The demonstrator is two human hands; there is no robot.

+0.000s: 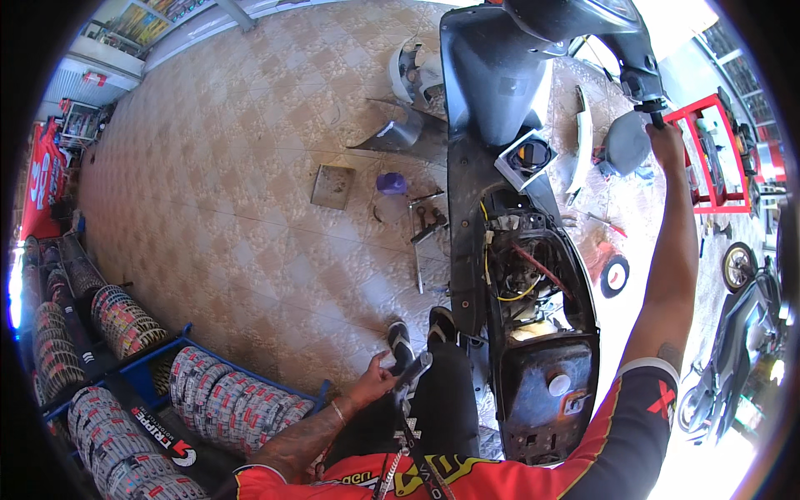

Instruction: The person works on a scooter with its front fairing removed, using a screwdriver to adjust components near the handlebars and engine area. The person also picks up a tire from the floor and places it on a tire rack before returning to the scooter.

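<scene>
A scooter with its seat and several body panels off stands at my right side. Its handlebar (637,62) reaches out at the top right, and my right hand (664,143) is wrapped round the black handlebar grip (657,117) with the arm stretched forward. In the open body, the engine bay (533,271) shows a yellow cable and a reddish hose. Behind it sits a rusty fuel tank (542,387) with a round pale cap. My left hand (372,382) is by my thigh, fingers loosely bent and apart, beside a grey rod-like thing (414,372) I cannot identify.
Loose panels (404,129), a flat square plate (333,186), a purple container (391,183) and tools (427,229) lie on the tiled floor. Tyre racks (242,392) stand at left. A small wheel (615,276), red metal stand (707,154) and motorcycle (737,350) are at right.
</scene>
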